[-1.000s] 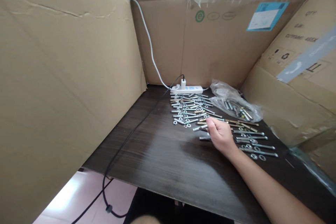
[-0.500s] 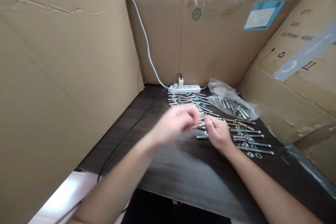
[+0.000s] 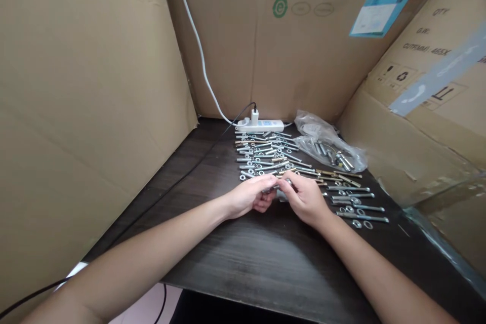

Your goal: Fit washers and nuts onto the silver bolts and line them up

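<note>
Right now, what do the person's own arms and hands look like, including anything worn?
The left forearm and right forearm are bare, no sleeves showing. The left hand and right hand are ungloved; no watch or bracelet shows. Rings cannot be ruled out.

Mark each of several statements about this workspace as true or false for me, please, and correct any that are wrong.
1. The left hand and right hand come together at a small metal part. True.
2. The clear plastic bag lies to the left of the power strip. False: the clear plastic bag lies to the right of the power strip.
3. A white plug stands in the power strip. True.
4. The blue-edged label is on the left cardboard panel. False: the blue-edged label is on the back cardboard panel.
5. Long bolts lie to the right of the right hand. True.
6. The tabletop is white. False: the tabletop is dark.
</note>
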A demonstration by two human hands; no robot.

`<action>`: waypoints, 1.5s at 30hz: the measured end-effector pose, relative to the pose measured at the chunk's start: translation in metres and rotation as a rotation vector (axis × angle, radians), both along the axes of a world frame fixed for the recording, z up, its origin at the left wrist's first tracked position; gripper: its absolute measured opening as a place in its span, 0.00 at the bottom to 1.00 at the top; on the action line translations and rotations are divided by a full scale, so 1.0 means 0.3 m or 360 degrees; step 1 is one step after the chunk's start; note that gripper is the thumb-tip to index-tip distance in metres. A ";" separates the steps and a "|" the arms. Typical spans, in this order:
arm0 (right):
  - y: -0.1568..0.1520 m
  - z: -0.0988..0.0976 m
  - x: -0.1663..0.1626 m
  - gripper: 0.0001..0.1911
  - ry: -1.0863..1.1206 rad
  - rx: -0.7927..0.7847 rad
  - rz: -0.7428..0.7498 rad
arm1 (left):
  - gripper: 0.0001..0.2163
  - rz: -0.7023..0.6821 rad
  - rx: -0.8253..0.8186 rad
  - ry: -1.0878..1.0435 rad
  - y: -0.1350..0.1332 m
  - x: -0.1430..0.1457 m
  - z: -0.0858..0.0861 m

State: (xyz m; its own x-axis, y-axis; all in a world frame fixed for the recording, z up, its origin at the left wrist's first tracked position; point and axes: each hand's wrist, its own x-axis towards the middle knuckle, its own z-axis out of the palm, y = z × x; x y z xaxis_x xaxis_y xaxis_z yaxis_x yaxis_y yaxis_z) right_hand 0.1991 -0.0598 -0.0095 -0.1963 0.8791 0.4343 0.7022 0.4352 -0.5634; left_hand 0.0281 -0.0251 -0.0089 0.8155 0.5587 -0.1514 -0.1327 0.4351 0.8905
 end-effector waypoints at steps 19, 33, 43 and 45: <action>0.001 0.062 0.045 0.07 -0.0174 0.0109 0.0155 | 0.13 0.0106 -0.0100 0.0056 0.045 -0.020 -0.011; -0.007 0.057 0.030 0.05 -0.0180 0.0008 0.0130 | 0.13 0.0053 -0.0024 0.0096 0.053 -0.024 -0.013; -0.009 0.050 0.019 0.02 -0.0184 -0.0039 0.0134 | 0.15 0.0006 0.0105 0.0191 0.050 -0.024 -0.003; -0.009 0.048 0.020 0.03 -0.0162 -0.0052 0.0134 | 0.15 -0.0007 0.0115 0.0190 0.051 -0.024 -0.006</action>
